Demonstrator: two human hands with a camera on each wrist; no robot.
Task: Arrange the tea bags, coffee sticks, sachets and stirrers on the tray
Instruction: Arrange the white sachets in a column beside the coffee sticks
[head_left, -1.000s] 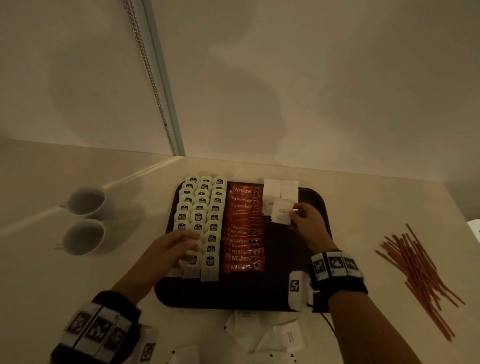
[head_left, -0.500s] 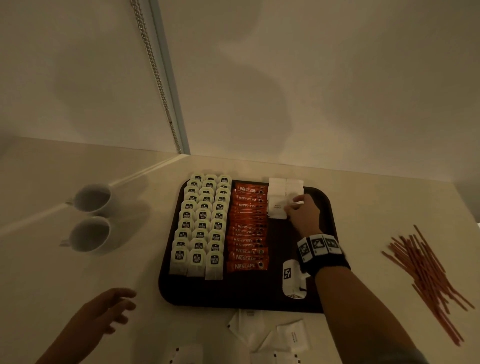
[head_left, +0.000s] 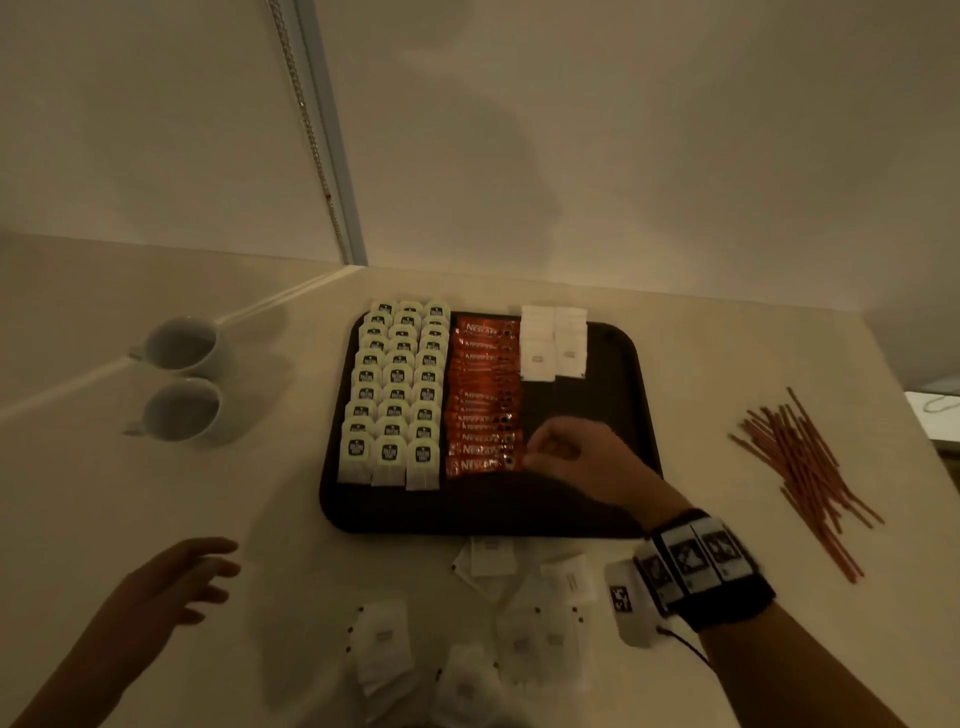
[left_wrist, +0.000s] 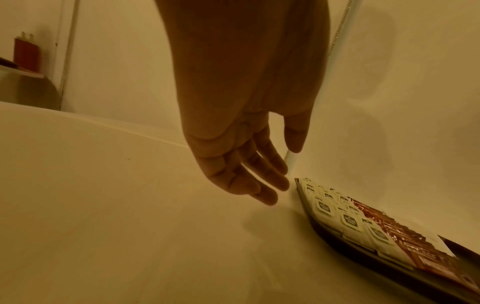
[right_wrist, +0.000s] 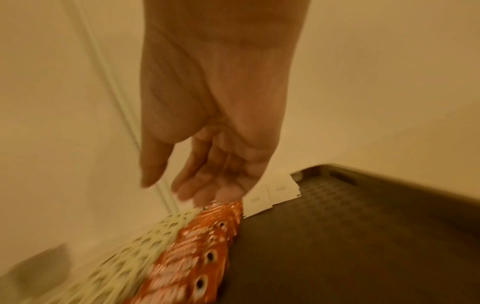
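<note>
I note a dark tray (head_left: 613, 343), tea bags (head_left: 395, 395) in three left columns, Nescafé coffee sticks (head_left: 483, 395) centre, white sachets (head_left: 553, 343) far right, my right hand (head_left: 582, 462) empty above tray, fingers relaxed, left hand (head_left: 166, 587) spread over the counter, stirrers (head_left: 800, 467) off-tray right.

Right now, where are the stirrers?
In the head view, the stirrers lie in a loose pile on the counter, right of the tray, not on it.
</note>
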